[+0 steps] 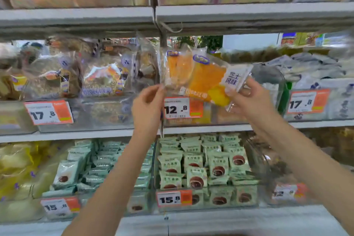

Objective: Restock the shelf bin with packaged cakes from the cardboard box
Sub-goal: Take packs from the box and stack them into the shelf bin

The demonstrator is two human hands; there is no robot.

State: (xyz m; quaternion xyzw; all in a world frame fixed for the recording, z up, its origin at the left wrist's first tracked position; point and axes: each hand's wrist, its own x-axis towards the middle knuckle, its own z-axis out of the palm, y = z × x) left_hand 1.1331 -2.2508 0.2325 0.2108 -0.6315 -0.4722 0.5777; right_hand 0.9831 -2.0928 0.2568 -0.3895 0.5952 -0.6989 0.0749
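Observation:
Two clear packets of yellow-orange cakes (193,74) are held up in front of the middle shelf, above the clear bin (226,117) that carries a 12.8 price tag (183,108). My right hand (249,99) grips the white-labelled right end of the front packet. My left hand (148,101) pinches the clear left edge of the packets with thumb and fingertips. The cardboard box is not in view.
Left of the 12.8 bin stands a bin of brown cakes (80,80) priced 17.8; to the right, grey-white packets (316,71). The shelf below holds green packets (203,165) priced 15.8. A shelf edge (172,15) runs just above the held packets.

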